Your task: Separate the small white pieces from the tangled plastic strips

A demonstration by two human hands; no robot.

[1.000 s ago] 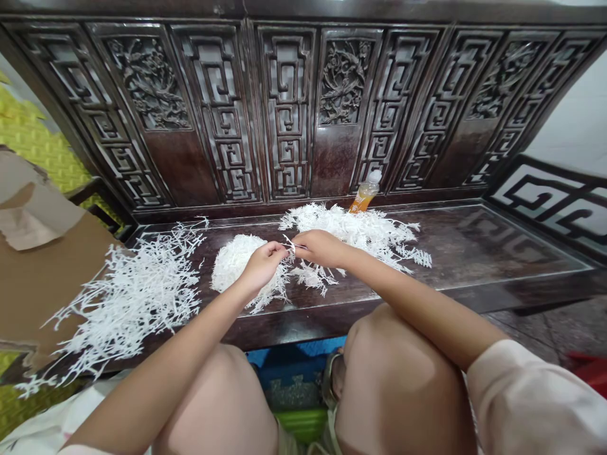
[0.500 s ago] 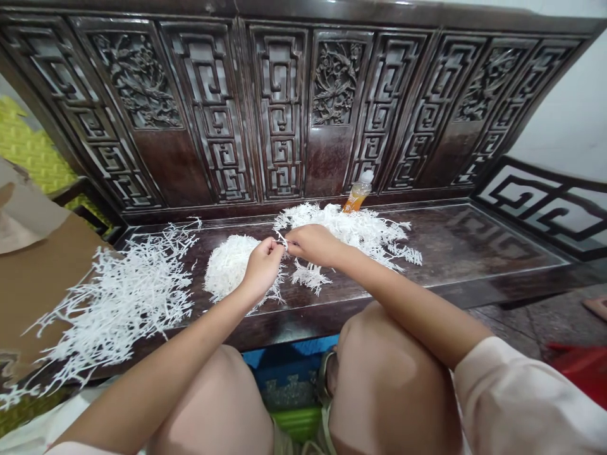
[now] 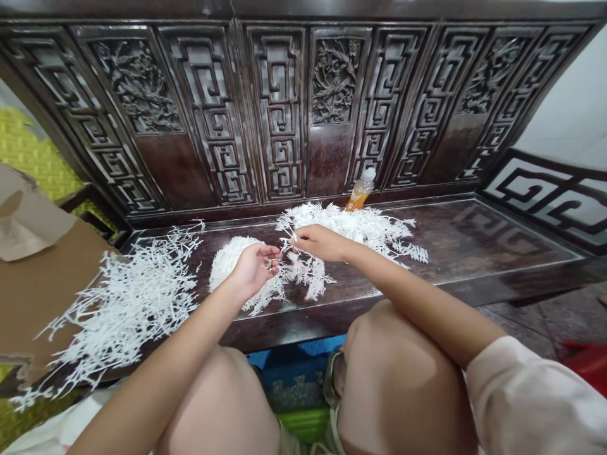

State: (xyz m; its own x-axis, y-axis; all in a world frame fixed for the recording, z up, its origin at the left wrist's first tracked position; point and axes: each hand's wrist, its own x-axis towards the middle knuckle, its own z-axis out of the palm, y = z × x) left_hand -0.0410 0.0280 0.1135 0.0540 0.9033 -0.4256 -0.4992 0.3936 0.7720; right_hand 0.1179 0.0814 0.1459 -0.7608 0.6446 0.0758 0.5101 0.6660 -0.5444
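Observation:
My left hand [image 3: 258, 268] is turned palm up with its fingers loosely curled over the round white pile [image 3: 227, 260]; a small white bit lies at its fingers. Just right of it, my right hand [image 3: 320, 242] pinches a thin white branched piece [image 3: 286, 240]. Behind and beyond that hand spreads a heap of white branched pieces [image 3: 374, 229]. A small white cluster [image 3: 315, 278] lies below it on the dark wooden bench [image 3: 455, 234]. Farther left sits a large tangle of long white sprigs [image 3: 137, 294].
An orange drink bottle [image 3: 360, 191] stands behind the right heap, against the carved backrest [image 3: 332, 151]. Brown cardboard [image 3: 42, 291] lies at the left. My knees are below the bench's front edge, and a red object [image 3: 585, 363] is at the lower right.
The hands have moved slightly apart. My left hand has rolled palm up and loosened its pinch. More white pieces now show below my right hand.

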